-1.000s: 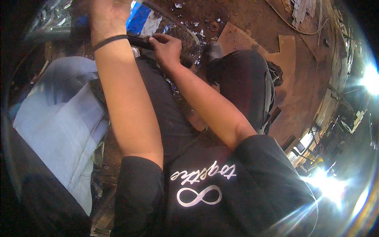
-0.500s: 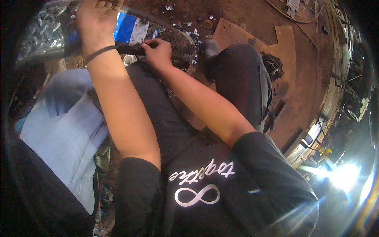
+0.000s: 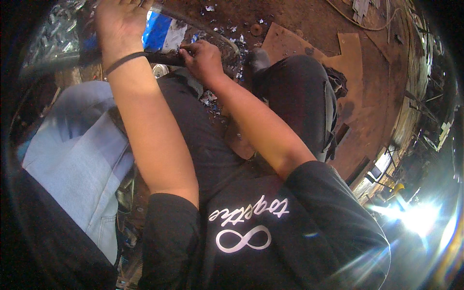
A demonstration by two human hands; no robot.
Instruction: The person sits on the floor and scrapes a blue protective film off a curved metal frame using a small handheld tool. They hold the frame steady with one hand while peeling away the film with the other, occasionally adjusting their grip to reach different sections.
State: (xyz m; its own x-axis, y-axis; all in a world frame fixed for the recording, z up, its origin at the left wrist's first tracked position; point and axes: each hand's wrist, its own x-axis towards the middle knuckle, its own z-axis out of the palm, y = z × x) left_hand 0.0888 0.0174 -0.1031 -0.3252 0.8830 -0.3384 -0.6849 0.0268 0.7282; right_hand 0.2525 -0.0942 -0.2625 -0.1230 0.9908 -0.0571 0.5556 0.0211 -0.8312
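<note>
Gripping step: your left hand [image 3: 118, 29] steadies the metal sheet [image 3: 53, 38], your right hand [image 3: 205, 58] pinches a dark rod [image 3: 162, 59]; next, keep both steady.

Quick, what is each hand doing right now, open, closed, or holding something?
Left hand: fingers out of sight, cannot be told.
Right hand: closed on the thin dark rod.

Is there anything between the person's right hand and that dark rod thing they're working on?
Nothing visible stands between them. The right hand is already on the dark rod, fingers closed around its end. The left hand is farther along, its wrist crossing in front of the rod, not in the right hand's way.
</note>
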